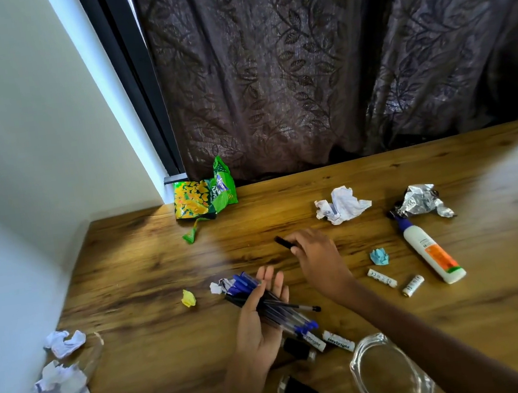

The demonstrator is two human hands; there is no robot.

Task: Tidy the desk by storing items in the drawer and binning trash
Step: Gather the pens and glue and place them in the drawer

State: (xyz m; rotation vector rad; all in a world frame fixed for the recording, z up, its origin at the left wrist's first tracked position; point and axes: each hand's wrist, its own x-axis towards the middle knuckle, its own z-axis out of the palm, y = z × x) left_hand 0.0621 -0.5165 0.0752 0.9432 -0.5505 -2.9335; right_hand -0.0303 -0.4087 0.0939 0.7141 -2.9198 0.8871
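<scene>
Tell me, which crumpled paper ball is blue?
The small blue ball, lying just right of the right hand. The other small one is yellow, and the bigger wads are white.

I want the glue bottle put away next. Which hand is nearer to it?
Right. The right hand lies left of the glue bottle; the left hand, holding pens, is farther left.

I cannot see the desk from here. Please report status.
Left hand holds pens. Right hand grips a black pen. Crumpled paper uncollected.
</scene>
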